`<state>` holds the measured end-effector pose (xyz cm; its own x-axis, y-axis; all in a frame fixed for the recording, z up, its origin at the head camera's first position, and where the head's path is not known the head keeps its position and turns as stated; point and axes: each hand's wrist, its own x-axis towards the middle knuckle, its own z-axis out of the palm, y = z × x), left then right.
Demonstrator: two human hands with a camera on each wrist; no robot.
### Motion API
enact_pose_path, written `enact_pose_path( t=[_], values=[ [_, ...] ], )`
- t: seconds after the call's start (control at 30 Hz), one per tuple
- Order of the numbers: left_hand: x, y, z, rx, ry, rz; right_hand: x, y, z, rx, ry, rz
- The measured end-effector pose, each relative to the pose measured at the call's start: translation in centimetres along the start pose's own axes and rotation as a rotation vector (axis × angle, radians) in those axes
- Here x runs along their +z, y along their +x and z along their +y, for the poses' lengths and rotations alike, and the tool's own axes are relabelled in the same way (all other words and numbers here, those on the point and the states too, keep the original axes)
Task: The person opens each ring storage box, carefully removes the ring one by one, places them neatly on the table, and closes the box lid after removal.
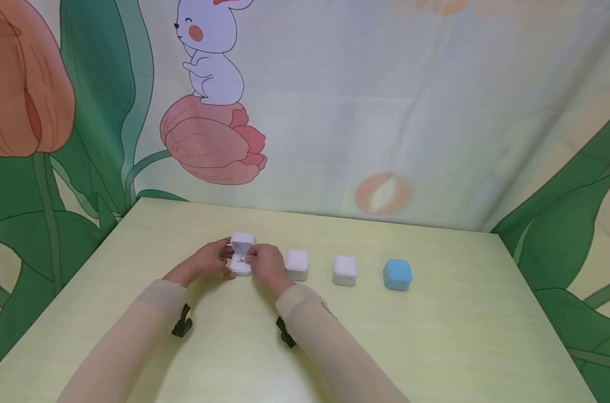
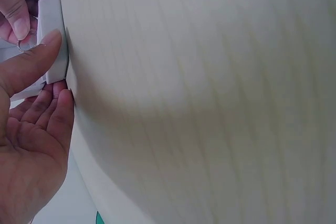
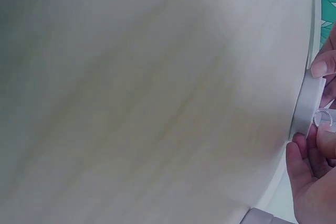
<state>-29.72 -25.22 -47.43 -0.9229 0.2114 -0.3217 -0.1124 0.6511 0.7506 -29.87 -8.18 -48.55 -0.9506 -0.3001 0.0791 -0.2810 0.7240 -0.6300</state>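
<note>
Your left hand (image 1: pixel 206 261) clamps its fingers round the open white box (image 1: pixel 243 239); at its mouth, your right hand (image 1: pixel 268 264) pinches a ring (image 3: pixel 316 116).

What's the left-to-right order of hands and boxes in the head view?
Left hand → open white box → right hand → first closed white box → second closed white box → blue box.
</note>
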Motion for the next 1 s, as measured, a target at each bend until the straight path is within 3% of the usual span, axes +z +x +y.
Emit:
enact_pose_path(
  t=[0.43,0.63,1.0],
  values=[
    [0.0,0.1,-0.1,0.021,-0.014,0.005,-0.6,-0.1,-1.0,0.025,-0.068,-0.037],
    [0.0,0.1,-0.2,0.019,-0.021,-0.001,-0.9,-0.4,-1.1,0.033,-0.032,-0.05],
    [-0.1,-0.1,0.1,0.006,-0.011,-0.006,-1.2,0.2,-1.2,0.021,0.05,0.014]
  ],
)
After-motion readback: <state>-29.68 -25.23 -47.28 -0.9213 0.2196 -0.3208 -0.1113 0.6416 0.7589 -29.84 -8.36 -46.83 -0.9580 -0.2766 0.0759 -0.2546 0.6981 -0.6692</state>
